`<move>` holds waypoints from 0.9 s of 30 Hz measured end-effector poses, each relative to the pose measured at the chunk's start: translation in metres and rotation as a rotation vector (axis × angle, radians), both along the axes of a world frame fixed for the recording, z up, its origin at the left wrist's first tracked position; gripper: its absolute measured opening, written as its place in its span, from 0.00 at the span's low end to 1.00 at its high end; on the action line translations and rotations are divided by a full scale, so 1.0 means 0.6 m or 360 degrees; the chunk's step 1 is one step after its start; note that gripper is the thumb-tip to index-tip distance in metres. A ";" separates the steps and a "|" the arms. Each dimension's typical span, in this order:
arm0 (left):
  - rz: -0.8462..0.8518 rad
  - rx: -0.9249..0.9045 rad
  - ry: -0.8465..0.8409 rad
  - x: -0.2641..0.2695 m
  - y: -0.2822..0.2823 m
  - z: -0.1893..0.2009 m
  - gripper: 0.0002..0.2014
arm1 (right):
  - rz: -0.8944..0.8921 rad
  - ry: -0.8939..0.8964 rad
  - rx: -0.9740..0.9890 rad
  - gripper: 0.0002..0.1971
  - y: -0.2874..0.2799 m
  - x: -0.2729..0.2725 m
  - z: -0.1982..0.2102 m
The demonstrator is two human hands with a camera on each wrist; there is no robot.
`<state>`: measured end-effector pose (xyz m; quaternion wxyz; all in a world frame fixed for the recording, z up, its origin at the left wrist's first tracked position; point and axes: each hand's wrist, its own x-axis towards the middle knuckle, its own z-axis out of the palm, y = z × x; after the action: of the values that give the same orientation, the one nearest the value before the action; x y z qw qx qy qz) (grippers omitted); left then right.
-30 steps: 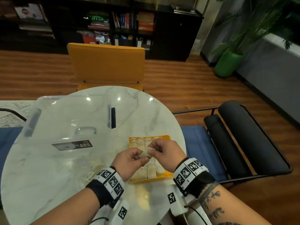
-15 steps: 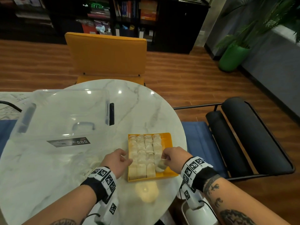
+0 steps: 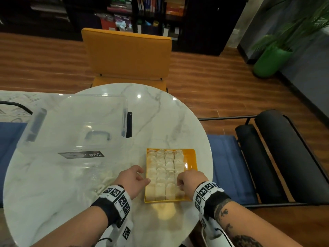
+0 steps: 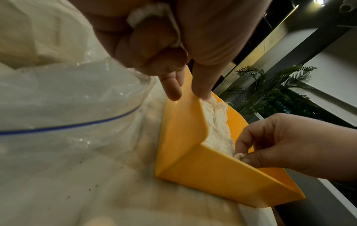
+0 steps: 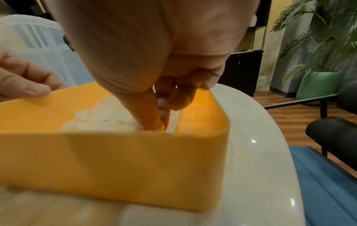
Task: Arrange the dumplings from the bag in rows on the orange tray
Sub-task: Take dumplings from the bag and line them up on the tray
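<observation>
Fingers of the right hand point(image 3: 190, 182) pinch one dumpling point(image 4: 240, 156) low in the orange tray's point(image 3: 192, 158) near right corner; left hand point(image 3: 132, 180), loosely curled, touches the tray's left wall. Pale dumplings point(image 3: 164, 171) fill neat rows.

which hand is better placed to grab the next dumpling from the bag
Left hand: it rests at the orange plastic tray's left rim, beside the clear plastic bag. The right hand pinches a white dumpling in the tray.
</observation>
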<state>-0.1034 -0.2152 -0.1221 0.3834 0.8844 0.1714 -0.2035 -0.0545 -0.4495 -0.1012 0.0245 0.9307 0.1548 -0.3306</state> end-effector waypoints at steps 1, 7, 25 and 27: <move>0.0006 -0.0001 0.0000 0.000 0.000 0.000 0.20 | 0.0051 -0.0031 -0.0024 0.10 0.002 0.004 -0.003; 0.0013 0.0007 -0.0011 0.002 0.003 0.000 0.20 | 0.0341 -0.0081 -0.0224 0.11 0.010 0.009 -0.013; 0.0987 -0.1700 0.0049 0.033 -0.027 0.068 0.26 | -0.0402 -0.0095 0.0972 0.11 0.043 -0.012 0.054; 0.0920 -0.1870 0.0038 0.036 -0.038 0.082 0.29 | -0.0607 -0.0013 0.1249 0.12 0.070 -0.024 0.074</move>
<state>-0.0817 -0.2379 -0.0726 0.8400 0.4439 0.2667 -0.1618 -0.0689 -0.4074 -0.0569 -0.3920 0.8827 0.0941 -0.2415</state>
